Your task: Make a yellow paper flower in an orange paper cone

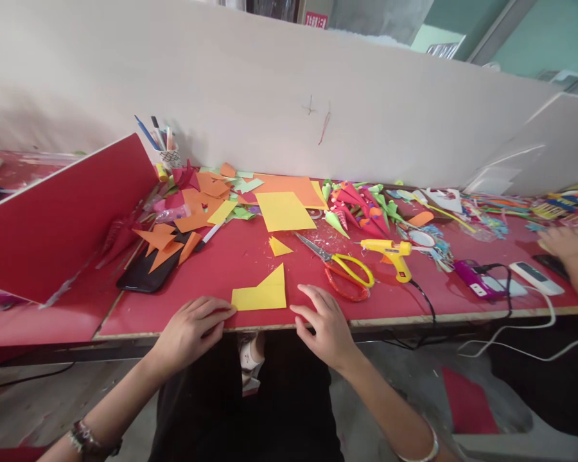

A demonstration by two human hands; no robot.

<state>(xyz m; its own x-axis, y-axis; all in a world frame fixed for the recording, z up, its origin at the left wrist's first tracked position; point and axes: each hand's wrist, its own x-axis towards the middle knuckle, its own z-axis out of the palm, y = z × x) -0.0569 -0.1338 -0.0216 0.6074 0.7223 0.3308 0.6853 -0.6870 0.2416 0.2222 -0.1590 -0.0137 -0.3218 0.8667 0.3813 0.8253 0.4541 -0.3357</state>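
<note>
A folded piece of yellow paper [260, 296] lies flat near the table's front edge, with a pointed flap rising at its right side. The fingertips of my left hand [195, 330] are drawn together at its lower left corner and hold it there. To its right, my right hand [325, 327] is open, fingers apart and just off the paper's edge. Beyond the paper are a small yellow scrap [280, 246] and a yellow sheet [285, 212]. Scissors [340, 264] with yellow and red handles lie to the right, blades partly apart.
A yellow glue gun [390, 253] and a purple power box [476, 280] lie rightward, with cables. Orange scraps [161, 242] cover a black phone [149, 273]. A red board [72, 218] stands left. Small paper cones [354, 202] are heaped behind. Another person's hand [568, 247] is far right.
</note>
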